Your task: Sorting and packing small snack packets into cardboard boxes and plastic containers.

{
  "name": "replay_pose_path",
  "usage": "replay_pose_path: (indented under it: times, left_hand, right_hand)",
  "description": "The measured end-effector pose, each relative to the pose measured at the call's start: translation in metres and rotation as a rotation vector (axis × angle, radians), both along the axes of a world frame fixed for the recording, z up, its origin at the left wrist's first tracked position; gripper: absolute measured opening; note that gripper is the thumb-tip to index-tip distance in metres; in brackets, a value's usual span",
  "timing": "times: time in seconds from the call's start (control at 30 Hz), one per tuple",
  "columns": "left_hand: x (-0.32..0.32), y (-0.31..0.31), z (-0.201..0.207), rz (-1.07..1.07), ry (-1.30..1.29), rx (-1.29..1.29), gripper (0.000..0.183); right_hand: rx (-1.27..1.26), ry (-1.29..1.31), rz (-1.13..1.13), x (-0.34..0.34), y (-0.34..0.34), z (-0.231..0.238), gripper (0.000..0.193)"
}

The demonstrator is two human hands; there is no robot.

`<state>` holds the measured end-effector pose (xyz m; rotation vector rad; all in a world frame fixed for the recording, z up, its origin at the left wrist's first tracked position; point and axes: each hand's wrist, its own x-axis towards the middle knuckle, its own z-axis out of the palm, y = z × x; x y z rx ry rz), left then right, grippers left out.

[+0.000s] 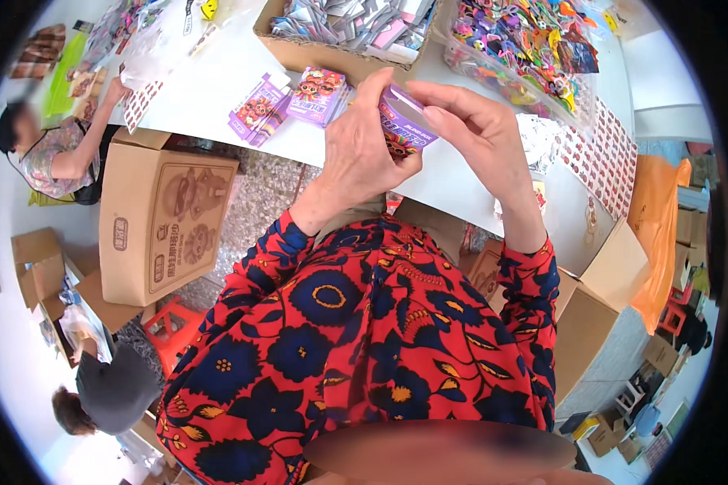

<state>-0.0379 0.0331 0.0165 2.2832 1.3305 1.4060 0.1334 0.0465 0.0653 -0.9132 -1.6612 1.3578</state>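
Note:
A small purple printed carton (402, 132) is held up over the table's front edge. My left hand (354, 147) is closed around its left side, with the thumb across the lower front. My right hand (479, 129) is at the carton's upper right edge, thumb and fingers pinching by its top opening, where a grey inner side shows. Just left of my hands, a stack of matching purple cartons (317, 95) lies on the white table (299, 147). Beside that stack several more purple cartons (259, 111) are fanned out. What is inside the held carton is hidden.
A cardboard box of flat pieces (348, 55) and a clear bin of colourful trinkets (501, 69) stand at the back. Sticker sheets (598, 158) lie at right. A large cardboard carton (170, 222) is at left. One co-worker (57, 158) sits far left, another (117, 392) lower left.

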Motion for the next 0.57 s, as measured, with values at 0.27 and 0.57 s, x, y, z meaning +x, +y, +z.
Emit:
replay_pose_path:
  times: [0.27, 0.57]
  left_hand:
    - [0.002, -0.002, 0.0, -0.005, 0.019, -0.051, 0.085]
    - [0.006, -0.001, 0.003, 0.041, 0.11, -0.102, 0.086]
  right_hand:
    - [0.032, -0.105, -0.179, -0.005, -0.001, -0.005, 0.023]
    - [0.467, -0.206, -0.288, -0.014, 0.002, -0.015, 0.012]
